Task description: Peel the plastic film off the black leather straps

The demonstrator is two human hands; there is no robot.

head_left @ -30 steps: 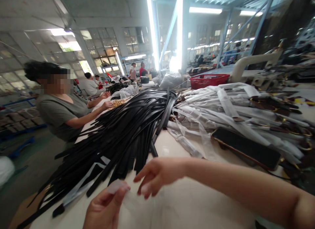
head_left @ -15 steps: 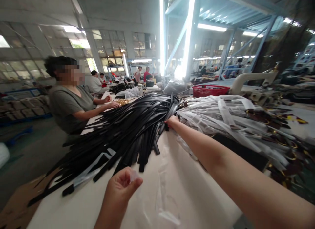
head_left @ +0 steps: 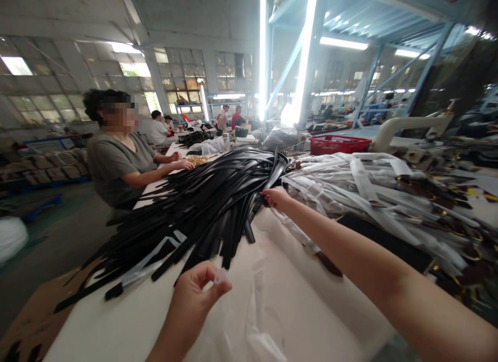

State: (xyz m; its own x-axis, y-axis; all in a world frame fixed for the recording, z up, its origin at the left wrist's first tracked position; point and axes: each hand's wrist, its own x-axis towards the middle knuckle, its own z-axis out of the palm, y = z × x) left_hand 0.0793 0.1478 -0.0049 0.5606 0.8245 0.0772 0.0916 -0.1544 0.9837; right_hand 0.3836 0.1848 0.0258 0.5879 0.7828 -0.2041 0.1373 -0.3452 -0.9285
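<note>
My left hand is closed in a pinch on a clear plastic sleeve, low over the near part of the table. My right hand reaches forward, fingers closed at the right edge of a heap of black straps. It appears to pinch a black strap there, though its fingertips are small and partly hidden. Thin clear film lies on the white tabletop between my arms. One strap in the heap, near its front left, has a plastic sleeve partly over it.
Plastic-wrapped straps with brown ends are piled on the right, beside a black flat panel. Behind them stand a red basket and a beige machine arm. A co-worker handles small gold-coloured pieces across the table.
The view has shifted slightly, so most things sit a little further right. A sleeved strap with a brown end now shows beneath my right forearm. Both hands keep their pinch.
</note>
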